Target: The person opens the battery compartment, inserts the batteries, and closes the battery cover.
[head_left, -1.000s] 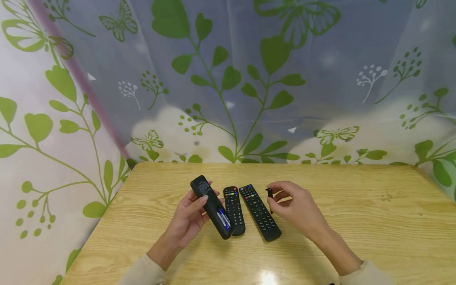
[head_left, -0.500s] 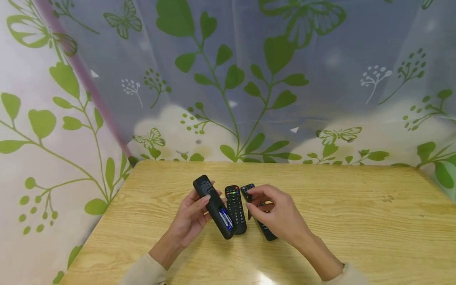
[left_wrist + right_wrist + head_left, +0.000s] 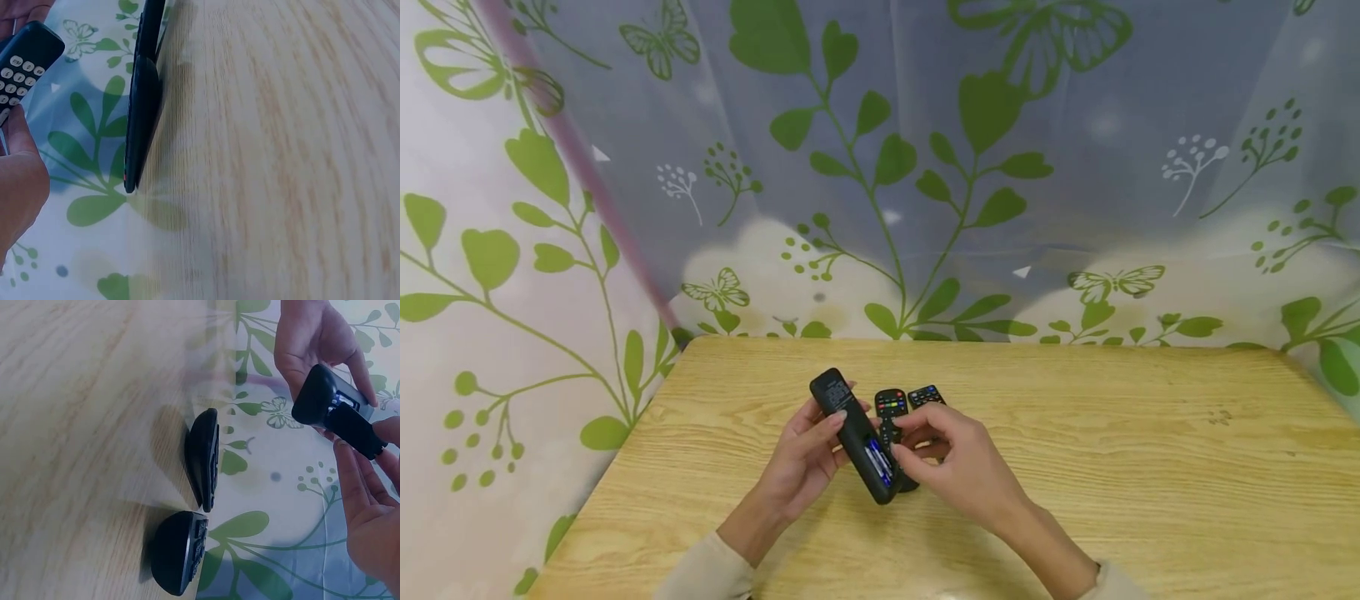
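Note:
My left hand [image 3: 790, 467] grips a black remote control [image 3: 859, 442] above the table, its back turned up. Its battery compartment is uncovered, with blue-and-silver batteries [image 3: 878, 463] inside. Between the thumb and fingers of my right hand [image 3: 962, 460] is a small black battery cover [image 3: 356, 429]. In the right wrist view the cover is right by the open compartment of the held remote; whether they touch I cannot tell. The left wrist view shows that remote's buttons from the front, with fingers [image 3: 22, 134] under it.
Two more black remotes lie buttons up on the wooden table [image 3: 1150, 467]: one [image 3: 891, 404] just behind the held remote, the other [image 3: 927, 394] partly hidden by my right hand. A leaf-and-butterfly patterned cloth [image 3: 1075, 208] hangs along the back and left.
My right hand has moved left across the lying remotes with the battery cover, right up to the held remote's compartment. The left hand and its remote have stayed nearly still.

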`<state>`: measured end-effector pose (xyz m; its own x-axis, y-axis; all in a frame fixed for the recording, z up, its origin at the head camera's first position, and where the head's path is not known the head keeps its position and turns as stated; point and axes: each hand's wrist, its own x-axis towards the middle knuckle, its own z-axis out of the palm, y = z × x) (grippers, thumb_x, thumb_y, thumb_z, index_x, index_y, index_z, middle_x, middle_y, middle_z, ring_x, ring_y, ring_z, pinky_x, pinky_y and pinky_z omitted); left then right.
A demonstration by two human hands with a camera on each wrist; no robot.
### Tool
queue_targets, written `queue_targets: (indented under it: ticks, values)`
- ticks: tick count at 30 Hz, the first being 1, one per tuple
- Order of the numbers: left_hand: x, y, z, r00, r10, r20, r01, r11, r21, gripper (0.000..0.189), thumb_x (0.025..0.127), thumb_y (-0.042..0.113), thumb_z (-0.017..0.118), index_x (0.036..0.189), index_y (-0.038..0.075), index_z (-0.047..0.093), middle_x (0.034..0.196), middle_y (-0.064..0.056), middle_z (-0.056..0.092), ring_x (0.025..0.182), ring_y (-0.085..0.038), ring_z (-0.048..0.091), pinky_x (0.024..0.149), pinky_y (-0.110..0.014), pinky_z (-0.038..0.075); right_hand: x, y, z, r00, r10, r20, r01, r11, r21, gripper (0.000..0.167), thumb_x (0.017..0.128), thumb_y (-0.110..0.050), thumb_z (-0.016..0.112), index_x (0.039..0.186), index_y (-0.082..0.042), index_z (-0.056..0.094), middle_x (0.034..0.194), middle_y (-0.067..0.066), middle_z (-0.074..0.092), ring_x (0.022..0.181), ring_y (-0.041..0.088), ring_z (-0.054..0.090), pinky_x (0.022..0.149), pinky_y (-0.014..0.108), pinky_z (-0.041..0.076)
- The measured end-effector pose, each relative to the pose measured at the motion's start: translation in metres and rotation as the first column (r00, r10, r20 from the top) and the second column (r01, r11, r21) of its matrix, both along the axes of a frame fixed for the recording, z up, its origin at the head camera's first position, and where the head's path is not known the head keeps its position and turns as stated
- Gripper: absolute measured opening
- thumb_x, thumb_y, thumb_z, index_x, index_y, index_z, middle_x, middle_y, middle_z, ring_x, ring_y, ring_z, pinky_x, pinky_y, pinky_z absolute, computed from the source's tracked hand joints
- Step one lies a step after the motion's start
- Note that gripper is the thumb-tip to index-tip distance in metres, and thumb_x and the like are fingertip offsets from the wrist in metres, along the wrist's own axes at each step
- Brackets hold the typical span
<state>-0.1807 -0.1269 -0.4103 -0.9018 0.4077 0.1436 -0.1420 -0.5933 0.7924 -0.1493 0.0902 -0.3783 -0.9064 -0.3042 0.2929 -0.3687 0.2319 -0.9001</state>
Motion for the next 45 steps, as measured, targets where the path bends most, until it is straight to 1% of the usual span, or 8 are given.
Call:
queue_targets:
  ticks: [6,10,21,26,32,37,42,45]
  values:
    - [-0.0004,0.0001,-0.0003,1.0,-0.004,0.002,0.004,1.0,-0.003,0.056,0.097,0.007,0.054,0.146,0.001,0.028,0.121,-0.014,0.055,0.11,-0.027,0.06,0.092,-0.036,0.05,0.0009,-0.0022,-0.0022,1.0,-0.014,-0.018,0.015,1.0,0.024,0.018,0.086,-0.015,0.073,0.103,-0.012,0.066,0.1,0.006,0.065,0.086,0.012,0.065,0.072,0.025,0.056]
    - [-0.0002,0.0005,-0.0008,1.0,0.0,0.014,0.0,1.0,-0.01,0.059,0.096,0.006,0.054,0.146,-0.001,0.024,0.121,-0.014,0.054,0.11,-0.026,0.06,0.092,-0.036,0.05,0.0015,-0.004,-0.0024,1.0,0.002,-0.027,-0.001,0.999,0.04,0.018,0.087,-0.016,0.072,0.104,-0.011,0.067,0.101,0.002,0.064,0.086,0.011,0.064,0.074,0.025,0.056]
    - [-0.0006,0.0018,-0.0022,1.0,-0.003,0.003,0.003,1.0,-0.027,0.05,0.096,0.005,0.052,0.142,0.001,0.033,0.12,-0.012,0.055,0.111,-0.028,0.058,0.09,-0.036,0.051,0.0016,-0.006,-0.0042,0.996,0.025,-0.091,-0.018,0.996,0.083,0.018,0.087,-0.013,0.072,0.104,-0.012,0.067,0.1,-0.003,0.062,0.083,0.009,0.064,0.073,0.025,0.056]
    - [-0.0002,0.0026,-0.0023,1.0,-0.001,0.009,0.001,1.0,-0.029,0.053,0.096,0.005,0.052,0.144,0.0,0.03,0.121,-0.012,0.055,0.109,-0.026,0.06,0.089,-0.035,0.051,0.0013,-0.0068,-0.0044,0.994,0.016,-0.104,-0.004,0.993,0.116,0.017,0.087,-0.015,0.072,0.103,-0.013,0.067,0.099,-0.002,0.062,0.081,0.008,0.064,0.072,0.024,0.056]
    - [-0.0011,0.0028,-0.0037,1.0,-0.01,-0.004,0.01,0.999,-0.032,0.048,0.096,0.005,0.053,0.141,0.001,0.036,0.119,-0.012,0.055,0.106,-0.026,0.06,0.089,-0.036,0.051,0.0023,-0.0079,-0.0027,0.992,-0.006,-0.122,0.027,0.985,0.169,0.014,0.088,-0.016,0.072,0.101,-0.014,0.067,0.097,-0.002,0.062,0.079,0.006,0.063,0.072,0.029,0.057]
    - [-0.0022,0.0033,-0.0047,1.0,-0.014,-0.009,0.013,0.999,-0.037,0.047,0.096,0.004,0.052,0.14,0.002,0.037,0.117,-0.011,0.056,0.106,-0.027,0.061,0.089,-0.037,0.052,0.0023,-0.0081,0.0004,0.993,-0.016,-0.113,0.039,0.979,0.201,0.014,0.088,-0.018,0.071,0.101,-0.015,0.068,0.097,-0.003,0.062,0.079,0.005,0.062,0.071,0.026,0.056]
    - [-0.0027,0.0049,-0.0055,1.0,-0.021,-0.009,0.02,0.999,-0.036,0.044,0.096,0.004,0.052,0.139,0.004,0.04,0.116,-0.01,0.057,0.104,-0.025,0.062,0.089,-0.037,0.052,0.0004,-0.0063,0.0008,0.999,-0.012,-0.052,0.022,0.98,0.197,0.015,0.088,-0.018,0.071,0.103,-0.016,0.068,0.099,-0.003,0.063,0.08,0.005,0.062,0.07,0.021,0.055]
    - [-0.0032,0.0051,-0.006,1.0,-0.024,-0.014,0.024,0.999,-0.032,0.04,0.097,0.004,0.051,0.136,0.007,0.044,0.116,-0.01,0.057,0.104,-0.025,0.062,0.089,-0.037,0.052,-0.0004,-0.0059,0.0006,0.999,-0.008,-0.042,0.016,0.981,0.195,0.015,0.088,-0.019,0.071,0.103,-0.016,0.068,0.099,-0.004,0.063,0.08,0.005,0.062,0.07,0.02,0.055]
